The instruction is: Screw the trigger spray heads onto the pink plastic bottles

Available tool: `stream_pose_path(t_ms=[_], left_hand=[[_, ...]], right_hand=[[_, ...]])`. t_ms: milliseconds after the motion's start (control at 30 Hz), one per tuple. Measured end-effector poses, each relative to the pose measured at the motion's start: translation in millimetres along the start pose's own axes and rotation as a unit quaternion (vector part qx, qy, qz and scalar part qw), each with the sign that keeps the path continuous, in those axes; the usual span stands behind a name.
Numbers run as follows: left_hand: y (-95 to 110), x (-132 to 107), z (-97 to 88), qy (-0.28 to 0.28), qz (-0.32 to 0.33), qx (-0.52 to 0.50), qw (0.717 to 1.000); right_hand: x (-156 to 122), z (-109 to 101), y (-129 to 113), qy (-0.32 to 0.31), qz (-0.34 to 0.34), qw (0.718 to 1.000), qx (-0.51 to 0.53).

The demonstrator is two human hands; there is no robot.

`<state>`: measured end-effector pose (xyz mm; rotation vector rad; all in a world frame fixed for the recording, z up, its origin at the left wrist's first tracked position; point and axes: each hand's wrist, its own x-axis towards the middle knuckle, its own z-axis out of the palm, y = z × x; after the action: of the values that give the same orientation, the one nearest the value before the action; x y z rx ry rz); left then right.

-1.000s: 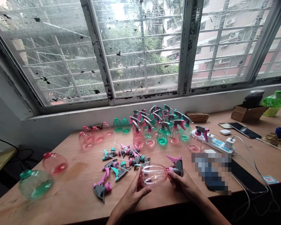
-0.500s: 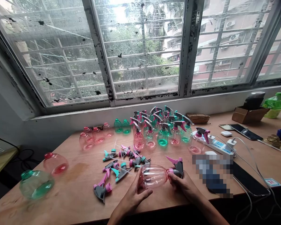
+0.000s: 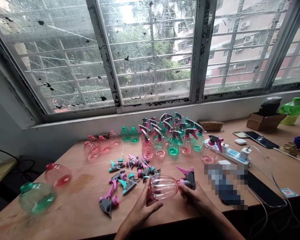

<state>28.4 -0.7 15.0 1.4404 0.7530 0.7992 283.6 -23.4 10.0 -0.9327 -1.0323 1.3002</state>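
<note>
- Window (image 3: 150, 53): barred, peeling at the frame, closing off the far side of the scene.
- Surface (image 3: 75, 213): wooden, carrying all the bottles; its near edge runs just below the hands, so a bottle slipping toward the person could go over it.
- Standing spray bottles (image 3: 173, 147): pink and green, closely set beyond the hands; one knocked by a careless reach could topple its neighbours.
- Loose spray heads (image 3: 106, 204): a scattered pile beside the left hand, tubes crossing; tubes might snag if one were pulled out hastily.
- Left hand (image 3: 143, 203): curled round the base end of the held bottle, thumb on the near side; too light a hold could let the smooth wall spin.
- Right hand (image 3: 196, 196): closed at the neck end, apart from the left hand.
- Pink bottle (image 3: 164, 187): held on its side between both hands, neck to the right.
- Spray head (image 3: 190, 179): at the bottle's mouth, pink trigger upward.
- Pink collar (image 3: 181, 182): partly hidden by fingers, its seating unclear; a slanted turn could cross the threads and leave a leak.
</note>
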Motion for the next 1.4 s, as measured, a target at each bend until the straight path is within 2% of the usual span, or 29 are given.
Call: stream_pose_path(t_ms=[167, 433, 633, 933, 1200, 1400], left_hand=[[6.2, 0.2, 2.4, -0.001, 0.024, 0.002, 1.0], [-0.5, 2.3, -0.3, 0.002, -0.004, -0.02, 1.0], [6.1, 3.6, 3.5, 0.002, 0.041, -0.024, 0.999], [-2.9, 3.3, -1.2, 0.001, -0.007, -0.016, 1.0], [15.2, 0.2, 5.5, -0.01, 0.019, 0.016, 1.0], [8.0, -0.4, 2.2, -0.005, 0.001, -0.005, 1.0]], right_hand=[[-0.8, 0.8, -1.0, 0.006, 0.009, 1.0, 0.009], [0.9, -3.5, 4.2, 0.003, 0.0, 1.0, 0.004], [0.0, -1.5, -0.1, -0.001, -0.001, 1.0, -0.001], [-0.1, 0.6, -5.3, -0.003, 0.001, 1.0, -0.004], [-0.1, 0.0, -3.7, -0.002, 0.002, 1.0, 0.0], [-0.1, -0.3, -3.1, -0.003, 0.001, 1.0, 0.001]])
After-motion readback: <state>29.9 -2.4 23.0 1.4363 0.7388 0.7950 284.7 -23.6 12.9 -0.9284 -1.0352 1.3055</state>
